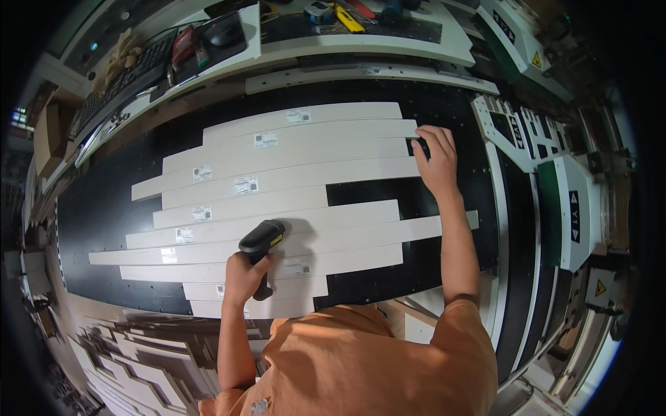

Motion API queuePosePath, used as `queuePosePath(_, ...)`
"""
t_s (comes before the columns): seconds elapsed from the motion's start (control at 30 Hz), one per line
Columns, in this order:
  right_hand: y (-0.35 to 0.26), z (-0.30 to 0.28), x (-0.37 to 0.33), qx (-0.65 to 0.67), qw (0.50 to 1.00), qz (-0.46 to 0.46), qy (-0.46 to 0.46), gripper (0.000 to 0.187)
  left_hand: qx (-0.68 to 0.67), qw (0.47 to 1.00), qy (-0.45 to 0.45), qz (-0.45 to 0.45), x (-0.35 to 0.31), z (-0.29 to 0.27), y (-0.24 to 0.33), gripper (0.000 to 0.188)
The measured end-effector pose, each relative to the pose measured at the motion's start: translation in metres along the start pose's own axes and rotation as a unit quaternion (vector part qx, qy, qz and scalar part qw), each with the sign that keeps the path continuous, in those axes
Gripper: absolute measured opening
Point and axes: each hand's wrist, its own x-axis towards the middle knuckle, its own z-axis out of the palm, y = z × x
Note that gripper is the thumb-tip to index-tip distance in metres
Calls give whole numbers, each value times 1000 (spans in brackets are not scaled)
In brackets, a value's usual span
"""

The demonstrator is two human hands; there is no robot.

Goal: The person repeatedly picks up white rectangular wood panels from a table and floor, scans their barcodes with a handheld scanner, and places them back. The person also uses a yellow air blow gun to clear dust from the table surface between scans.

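My left hand (244,279) is wrapped round the grip of a black handheld barcode scanner (261,238), which is held above the near rows of boards. Long, narrow white boards (277,197) lie side by side in staggered rows on a black table (97,218). Most carry a small printed label (245,185) with a square code. At the far right, my right hand (437,156) has its fingers bent and thumb apart beside the end of a white board (388,129). Fingertips touch or nearly touch that end; I cannot tell which.
Beyond the table, a shelf holds a keyboard (132,76), a black mouse (223,32) and a yellow-handled tool (349,19). White and green machine parts (572,208) line the right side. Cut panels (149,367) are stacked at the lower left. A cardboard box (50,142) stands at left.
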Motion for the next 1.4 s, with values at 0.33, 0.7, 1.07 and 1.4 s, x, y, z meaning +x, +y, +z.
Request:
queuePosePath(0.33, -36, 171, 128, 106, 983, -55, -137, 27, -368, 913, 137, -107, -15, 24, -18, 24)
queuePosePath(0.7, -31, 266, 185, -49, 952, -95, -288, 37, -343, 923, 155, -82, -21, 31, -11, 24)
queuePosePath(1.07, -114, 105, 134, 119, 894, -172, -395, 48, -405, 896, 139, 116, 17, 22, 19, 34)
queuePosePath(1.4, -180, 85, 36, 315, 787, -162, -506, 51, -558, 798, 228, -24, 22, 39, 14, 35)
